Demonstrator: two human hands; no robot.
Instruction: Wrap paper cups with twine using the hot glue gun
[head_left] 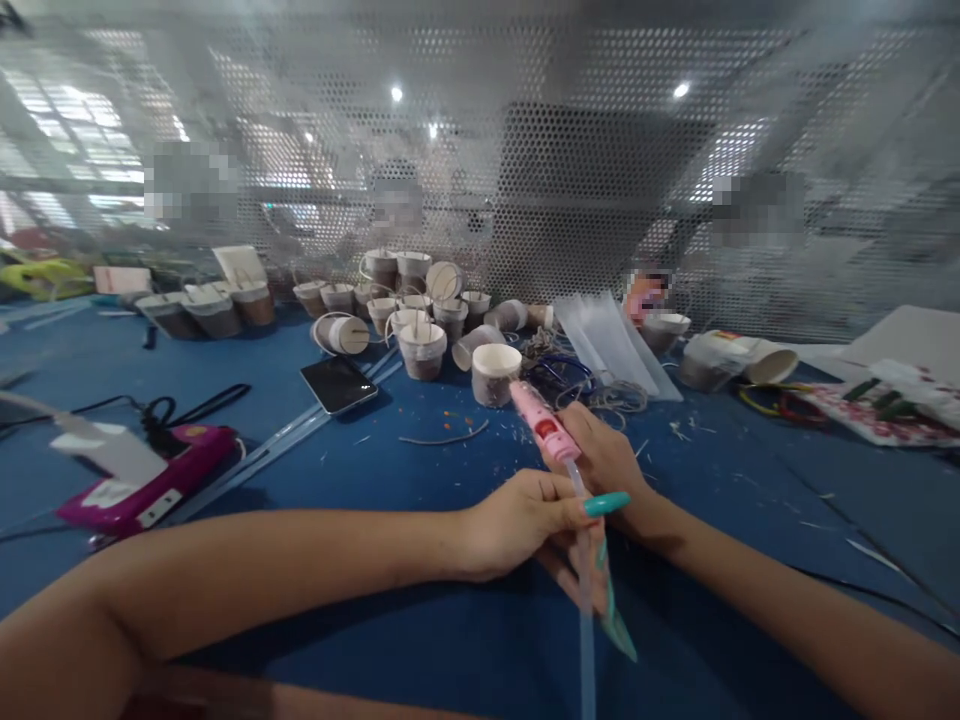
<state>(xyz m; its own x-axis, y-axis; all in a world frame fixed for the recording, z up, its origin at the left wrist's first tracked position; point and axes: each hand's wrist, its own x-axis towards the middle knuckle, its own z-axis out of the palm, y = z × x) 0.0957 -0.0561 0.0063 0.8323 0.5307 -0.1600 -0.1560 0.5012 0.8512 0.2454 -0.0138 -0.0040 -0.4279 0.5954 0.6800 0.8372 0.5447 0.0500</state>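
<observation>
A pink hot glue gun (534,408) is gripped in my right hand (604,460), its nozzle pointing away from me at a small bucket. That white-rimmed, brownish bucket (496,380) stands upright on the blue table, just beyond the nozzle. From the gun's rear end, a long translucent glue stick (586,660) runs back towards me. My left hand (521,525), with long turquoise nails, pinches this stick between thumb and fingers close behind the gun. The right hand's fingers are partly hidden behind the gun and my left hand.
Several similar small buckets (422,352) crowd the back of the table (405,465). A black phone (339,386) and a magenta power strip (150,485) with a plugged-in white adapter lie left. Clear plastic sleeves (611,345) and a tangle of cord (619,393) are right of centre.
</observation>
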